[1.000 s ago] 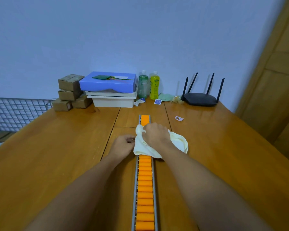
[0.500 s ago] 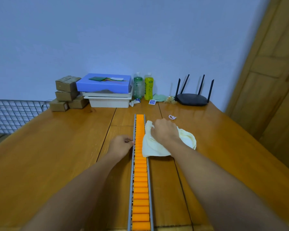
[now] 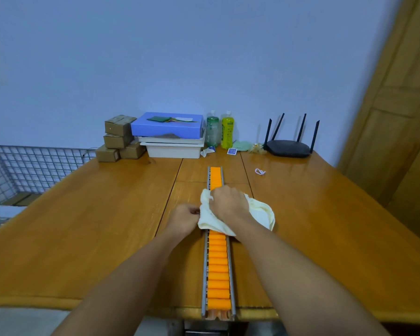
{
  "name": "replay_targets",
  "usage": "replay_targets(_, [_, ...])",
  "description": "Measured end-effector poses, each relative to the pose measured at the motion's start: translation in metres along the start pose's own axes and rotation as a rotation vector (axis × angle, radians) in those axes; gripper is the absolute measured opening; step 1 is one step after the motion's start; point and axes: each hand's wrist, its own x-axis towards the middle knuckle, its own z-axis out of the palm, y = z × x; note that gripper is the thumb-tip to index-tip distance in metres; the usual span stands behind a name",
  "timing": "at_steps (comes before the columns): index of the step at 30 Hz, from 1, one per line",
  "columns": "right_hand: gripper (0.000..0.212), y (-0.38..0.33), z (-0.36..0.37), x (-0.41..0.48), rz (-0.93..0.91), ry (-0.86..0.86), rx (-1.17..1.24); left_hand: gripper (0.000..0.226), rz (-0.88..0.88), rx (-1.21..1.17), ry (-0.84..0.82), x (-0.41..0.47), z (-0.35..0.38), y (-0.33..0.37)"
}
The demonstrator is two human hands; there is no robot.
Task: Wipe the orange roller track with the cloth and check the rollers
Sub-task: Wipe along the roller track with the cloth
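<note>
Mid-wipe, the right hand [image 3: 228,202] grips the bunched cloth [image 3: 261,212], pressing it onto the orange roller track [image 3: 217,251] under its palm, the left hand [image 3: 182,219] curled just beside, hold unclear; next probably calls for steady pressure along uncovered rollers [image 3: 218,294].

The right hand [image 3: 228,202] pressed a crumpled cream cloth [image 3: 260,212] onto the orange roller track [image 3: 218,270]; the left hand [image 3: 183,219] touched the cloth's edge.

Beyond your right hand [image 3: 228,202] you face a plain pale blue wall [image 3: 204,57]. The wooden table [image 3: 95,226] spreads under both hands. Well right of that hand stands a panelled wooden door [image 3: 398,117]. Well left of your left hand [image 3: 183,219], a wire mesh rack [image 3: 29,166] sits past the table's edge.
</note>
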Motion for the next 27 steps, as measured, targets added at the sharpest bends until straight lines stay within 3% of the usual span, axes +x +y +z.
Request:
replay_targets(8, [0.020, 0.036, 0.000, -0.014, 0.019, -0.040, -0.103, 0.016, -0.010, -0.012, 0.010, 0.000, 0.005, -0.002])
replay_targets(13, [0.018, 0.058, -0.003, -0.027, 0.076, -0.081, -0.083, 0.018, -0.014, 0.005, -0.001, -0.003, 0.006, 0.000])
replay_targets(17, [0.023, 0.067, -0.020, -0.035, 0.153, -0.014, -0.002, 0.017, 0.012, 0.043, 0.029, -0.011, 0.009, -0.001])
replay_targets(22, [0.025, 0.043, -0.054, -0.035, 0.130, 0.116, 0.111, 0.015, 0.005, 0.054, 0.025, -0.026, 0.006, 0.003])
replay_targets(27, [0.025, -0.003, -0.051, -0.045, 0.031, 0.081, 0.145, 0.018, 0.002, 0.085, -0.002, -0.043, 0.002, 0.004])
